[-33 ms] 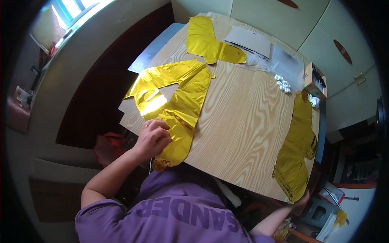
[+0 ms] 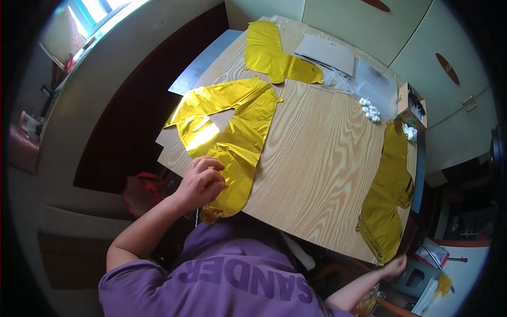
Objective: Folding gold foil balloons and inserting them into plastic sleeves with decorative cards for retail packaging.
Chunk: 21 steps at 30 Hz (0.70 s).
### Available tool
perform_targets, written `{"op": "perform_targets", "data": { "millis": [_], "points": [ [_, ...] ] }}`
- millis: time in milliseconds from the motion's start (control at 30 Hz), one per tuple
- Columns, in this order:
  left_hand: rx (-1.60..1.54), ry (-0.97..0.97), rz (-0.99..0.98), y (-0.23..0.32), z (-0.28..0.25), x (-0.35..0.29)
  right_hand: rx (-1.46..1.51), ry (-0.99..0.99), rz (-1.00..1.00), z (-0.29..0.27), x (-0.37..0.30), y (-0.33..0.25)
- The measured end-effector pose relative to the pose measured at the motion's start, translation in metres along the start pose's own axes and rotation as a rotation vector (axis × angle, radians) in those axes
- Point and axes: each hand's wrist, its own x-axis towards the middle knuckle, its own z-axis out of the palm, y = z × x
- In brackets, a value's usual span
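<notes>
My left hand (image 2: 203,182) lies over the near part of a shiny yellow foil balloon (image 2: 245,132), uninflated and bent in an arch with a gap inside. Its fingers are curled and closed on the wrinkled foil. My right hand (image 2: 394,267) is just beyond the table's near right corner, low beside a flat yellow foil piece (image 2: 383,206). Its fingers look closed; whatever they might hold is too small to make out. Another flat yellow foil balloon (image 2: 264,50) lies at the table's far side.
On the wooden table (image 2: 311,158), grey-white sheets (image 2: 327,53) and clear plastic bags (image 2: 372,82) lie at the far right. Small white bundles (image 2: 369,110) sit near a cardboard box (image 2: 412,108). A grey-blue stool (image 2: 409,280) and a tool with orange bristles stand at lower right.
My right hand has shifted slightly outward and down, away from the foil piece's near end. My left hand stays on the balloon.
</notes>
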Motion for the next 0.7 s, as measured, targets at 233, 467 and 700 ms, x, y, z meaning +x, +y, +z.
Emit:
{"op": "perform_targets", "data": {
  "millis": [233, 467, 700],
  "points": [
    [0.280, -0.232, 0.351, 0.035, -0.030, -0.045, 0.608, -0.301, -0.918, -0.096, -0.188, -0.202],
    [0.363, -0.135, 0.559, -0.003, -0.020, -0.068, 0.799, -1.032, -1.651, -0.086, -0.338, -0.314],
    [0.236, -0.289, 0.715, -0.014, -0.048, -0.050, 0.715, -1.085, -1.742, -0.072, -0.362, -0.332]
  ]
}}
